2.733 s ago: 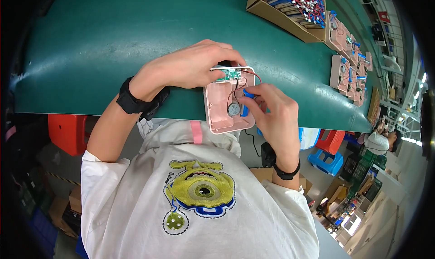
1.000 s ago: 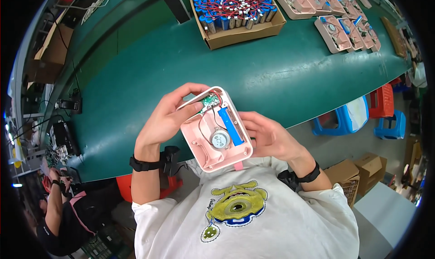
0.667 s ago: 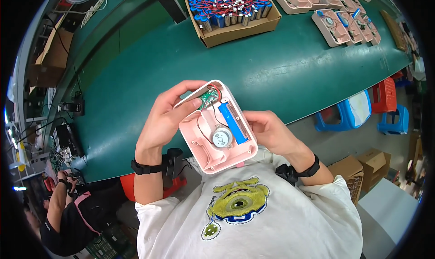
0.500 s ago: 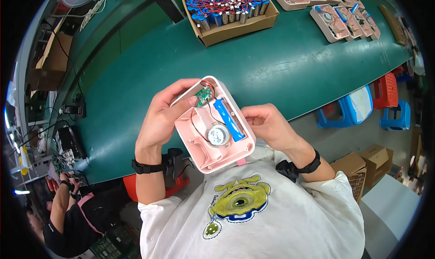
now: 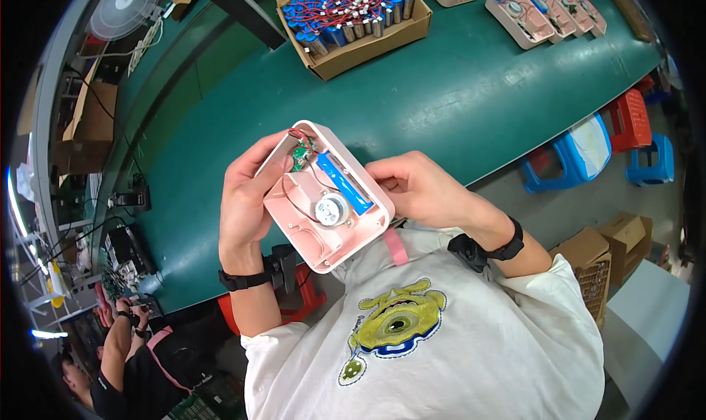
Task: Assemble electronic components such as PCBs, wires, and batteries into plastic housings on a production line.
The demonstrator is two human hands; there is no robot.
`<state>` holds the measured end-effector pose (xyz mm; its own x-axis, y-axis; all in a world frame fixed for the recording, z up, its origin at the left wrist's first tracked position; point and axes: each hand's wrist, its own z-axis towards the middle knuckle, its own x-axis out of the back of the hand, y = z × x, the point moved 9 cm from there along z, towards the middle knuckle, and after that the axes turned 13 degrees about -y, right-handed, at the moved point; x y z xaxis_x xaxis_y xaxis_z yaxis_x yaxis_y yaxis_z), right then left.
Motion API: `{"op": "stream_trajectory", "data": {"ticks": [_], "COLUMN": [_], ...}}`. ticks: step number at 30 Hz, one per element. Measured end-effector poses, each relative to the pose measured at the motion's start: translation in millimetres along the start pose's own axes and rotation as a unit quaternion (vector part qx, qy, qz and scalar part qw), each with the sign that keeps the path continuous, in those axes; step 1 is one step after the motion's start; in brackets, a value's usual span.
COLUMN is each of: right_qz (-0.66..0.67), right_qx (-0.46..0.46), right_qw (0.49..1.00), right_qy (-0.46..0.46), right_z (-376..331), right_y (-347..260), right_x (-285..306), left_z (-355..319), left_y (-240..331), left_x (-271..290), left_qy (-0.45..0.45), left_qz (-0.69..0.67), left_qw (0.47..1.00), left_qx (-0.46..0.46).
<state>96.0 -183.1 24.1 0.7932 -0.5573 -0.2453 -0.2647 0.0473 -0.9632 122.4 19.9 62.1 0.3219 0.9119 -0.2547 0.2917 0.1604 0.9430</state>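
A pink plastic housing (image 5: pixel 297 228) is held tilted above the table's near edge, its open side facing up. Inside it are a small green circuit board (image 5: pixel 301 158), a blue cylindrical battery (image 5: pixel 345 183), a round silvery motor (image 5: pixel 331 210) and thin red and black wires. My left hand (image 5: pixel 250 188) grips the housing's upper left wall, the thumb reaching inside by the circuit board. At the right wall, my right hand (image 5: pixel 421 188) is closed with its fingers curled against the housing; the fingertips are partly hidden. A pink strap (image 5: pixel 396 246) hangs below the housing.
On the green table (image 5: pixel 243 97) stands a cardboard box (image 5: pixel 368 52) of blue batteries with red wires. More pink housings (image 5: pixel 520 19) lie at the far right. Blue stool (image 5: pixel 566 159) and red stool (image 5: pixel 629 119) stand beyond the edge. Another person (image 5: pixel 140 361) works at lower left.
Both hands and the housing have shifted a little to the left in the picture, and the surroundings have shifted as the view turned. The grip looks the same.
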Motion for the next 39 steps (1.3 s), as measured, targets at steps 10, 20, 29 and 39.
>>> {"op": "stream_trajectory", "data": {"ticks": [10, 20, 29, 39], "right_qz": [0.048, 0.044, -0.029, -0.060], "right_qx": [0.016, 0.041, 0.028, 0.069], "right_qw": [0.998, 0.998, 0.999, 0.981], "right_qy": [-0.030, 0.003, 0.026, 0.172], "right_z": [-4.4, -18.8, -25.7, -36.5], "right_y": [12.3, 10.5, 25.8, -50.3], "right_x": [3.3, 10.6, 22.4, 26.1], "left_z": [2.6, 8.7, 11.9, 14.1], "left_y": [15.7, 17.6, 6.9, -1.3], "left_x": [-16.0, -22.9, -31.7, -62.3], "left_qy": [0.009, 0.004, -0.015, -0.031], "left_qz": [0.047, 0.052, 0.062, 0.154], "left_qw": [0.999, 0.999, 0.998, 0.987], "left_qx": [-0.012, -0.005, -0.005, -0.028]}}
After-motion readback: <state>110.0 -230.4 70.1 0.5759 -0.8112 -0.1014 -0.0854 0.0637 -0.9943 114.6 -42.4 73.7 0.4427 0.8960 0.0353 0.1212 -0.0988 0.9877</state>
